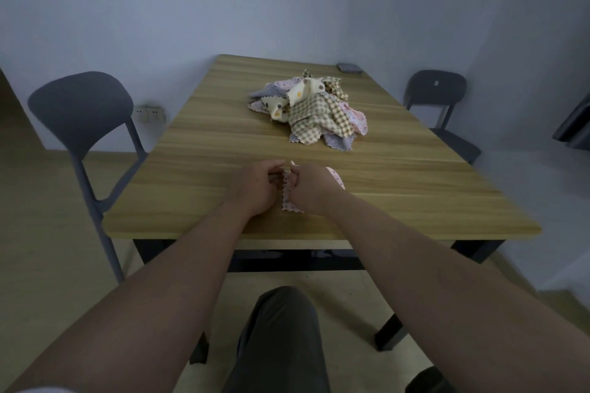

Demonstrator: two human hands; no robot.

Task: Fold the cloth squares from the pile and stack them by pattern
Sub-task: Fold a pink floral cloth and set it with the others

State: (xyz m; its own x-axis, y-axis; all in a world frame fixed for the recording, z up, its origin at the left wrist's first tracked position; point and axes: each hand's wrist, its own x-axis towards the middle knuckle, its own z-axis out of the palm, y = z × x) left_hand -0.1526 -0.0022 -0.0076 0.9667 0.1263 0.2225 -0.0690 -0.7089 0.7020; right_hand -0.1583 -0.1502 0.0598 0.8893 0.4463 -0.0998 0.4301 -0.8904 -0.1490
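Currently: pink dotted cloth, near table edge, pinched between left hand and right hand, both grips closed on its edge, likely for folding. Pile mid-table, well apart, unsorted.

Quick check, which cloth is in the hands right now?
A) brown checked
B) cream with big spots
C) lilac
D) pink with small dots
D: the left hand and right hand both pinch the pink dotted cloth; the other patterns lie in the pile.

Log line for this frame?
left hand: pinches pink dotted cloth square | right hand: grips same cloth | pile of patterned cloths: on wooden table
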